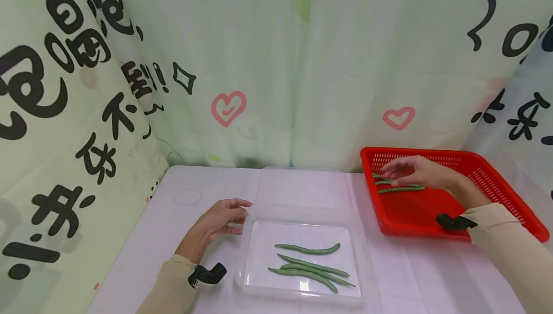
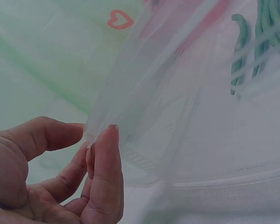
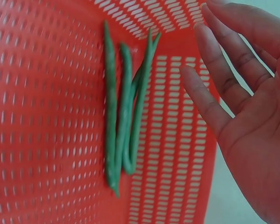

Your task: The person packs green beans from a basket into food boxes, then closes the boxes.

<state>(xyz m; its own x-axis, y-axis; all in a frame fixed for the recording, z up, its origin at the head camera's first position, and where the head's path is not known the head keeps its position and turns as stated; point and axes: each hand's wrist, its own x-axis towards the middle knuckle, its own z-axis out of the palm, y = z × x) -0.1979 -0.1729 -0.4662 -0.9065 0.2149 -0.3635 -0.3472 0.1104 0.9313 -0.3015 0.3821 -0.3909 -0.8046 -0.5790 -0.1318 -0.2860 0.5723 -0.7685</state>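
Note:
A clear plastic box (image 1: 249, 275) lies on the table with several green beans (image 1: 307, 249) in it. My left hand (image 1: 218, 220) is at the box's left side. In the left wrist view, its thumb and fingertips pinch the thin clear edge (image 2: 100, 119) of the plastic. Over the far left end of a red basket (image 1: 432, 215) hovers my right hand (image 1: 419, 172), fingers loosely extended and nothing in them. Below it, several more green beans (image 3: 110, 107) lie side by side on the basket floor, apart from the fingers in the right wrist view.
The box's transparent lid part (image 1: 302, 184) spreads out behind it. A white cloth covers the table (image 1: 181, 203). Printed curtains (image 1: 276, 64) hang at the back and both sides, right behind the basket.

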